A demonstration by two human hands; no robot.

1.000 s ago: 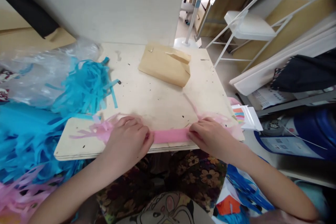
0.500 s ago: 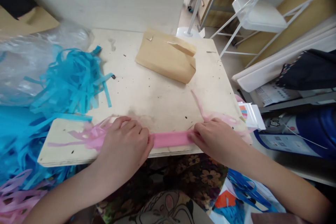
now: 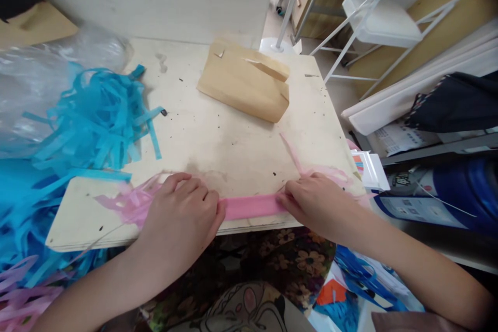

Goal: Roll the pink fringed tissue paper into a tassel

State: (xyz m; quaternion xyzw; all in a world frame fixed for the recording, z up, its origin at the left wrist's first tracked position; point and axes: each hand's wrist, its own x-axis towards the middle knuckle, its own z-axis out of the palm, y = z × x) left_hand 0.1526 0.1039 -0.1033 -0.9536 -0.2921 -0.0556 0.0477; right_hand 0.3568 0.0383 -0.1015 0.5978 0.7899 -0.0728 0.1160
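A pink tissue paper tassel (image 3: pixel 252 206) lies along the front edge of the wooden board, its solid middle band flat between my hands. Cut strips fan out beyond each hand, partly hidden under them. My left hand (image 3: pixel 185 220) is closed on the left end of the band, knuckles up. The right end is pinched in my right hand (image 3: pixel 317 205), thumb and fingers together. One thin strand trails past my left wrist over the board's edge.
Blue tissue tassels (image 3: pixel 97 119) lie at the left beside clear plastic wrap (image 3: pixel 23 88). A brown paper bag (image 3: pixel 245 80) rests toward the back of the board (image 3: pixel 182 135). Right of the board are a white package (image 3: pixel 373 171) and a blue container (image 3: pixel 459 192).
Both hands keep nearly the same place on the pink band. The loose strand at the left has swung down over the front edge. The view has shifted slightly.
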